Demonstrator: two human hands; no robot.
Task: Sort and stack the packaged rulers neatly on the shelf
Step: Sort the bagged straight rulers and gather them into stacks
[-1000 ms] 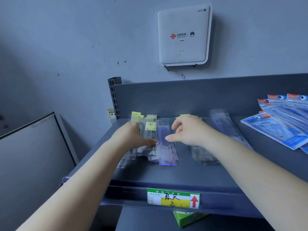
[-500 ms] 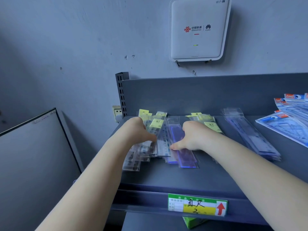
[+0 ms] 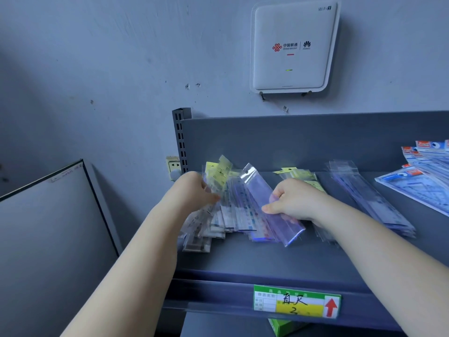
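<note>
The left hand (image 3: 194,190) gripped a fanned bunch of packaged rulers (image 3: 218,210) on the grey shelf (image 3: 243,261), their top ends lifted. The right hand (image 3: 294,203) pinched a purple ruler pack (image 3: 264,203), tilted up from the same heap. More packs (image 3: 369,198) lay to the right, apart.

You stand in a stationery shop: a grey metal display shelf (image 3: 243,261) carries a green and yellow handwritten price label (image 3: 295,301) on its front rail, with clear-sleeved packaged rulers (image 3: 366,195) laid out in rows as stock.
</note>
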